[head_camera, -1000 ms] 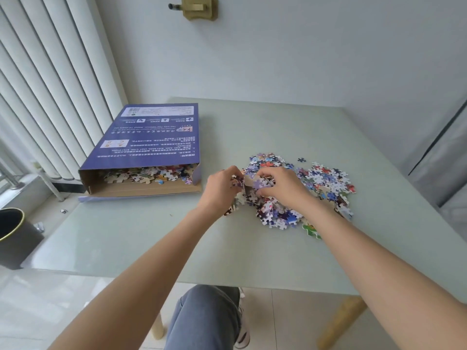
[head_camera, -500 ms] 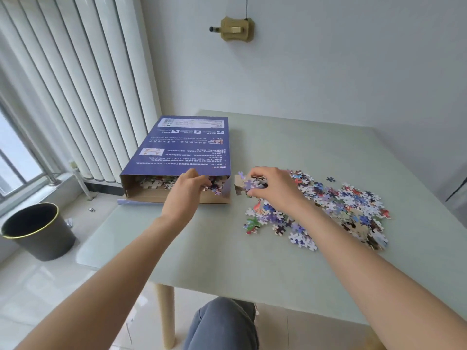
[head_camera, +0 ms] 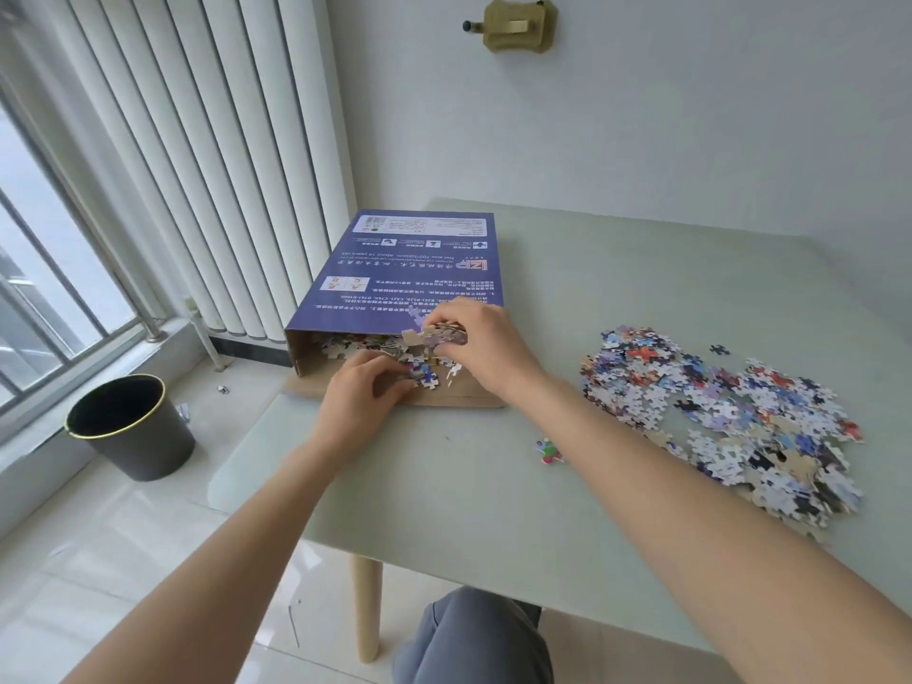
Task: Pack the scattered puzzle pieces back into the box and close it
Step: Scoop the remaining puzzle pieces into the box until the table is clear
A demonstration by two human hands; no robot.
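Note:
The flat blue puzzle box [head_camera: 409, 269] lies on the table's left side with its open end toward me, loose pieces showing inside. My left hand [head_camera: 362, 394] is at the box mouth, its fingers curled on a few pieces [head_camera: 422, 376] over the brown flap. My right hand [head_camera: 481, 345] hovers at the mouth's right part and grips a bunch of pieces [head_camera: 434, 334]. A big heap of scattered puzzle pieces [head_camera: 725, 417] lies to the right. One small clump [head_camera: 549, 451] sits alone beside my right forearm.
The pale green glass table [head_camera: 469, 491] stands against a white wall. A black bin [head_camera: 131, 427] stands on the floor at the left, below vertical blinds. A lone dark piece [head_camera: 719, 349] lies beyond the heap. My knee shows under the table's near edge.
Both hands left the heap and travelled left to the box mouth with pieces. The right hand, half a second ago beside the box, is now over its opening. The view swung left.

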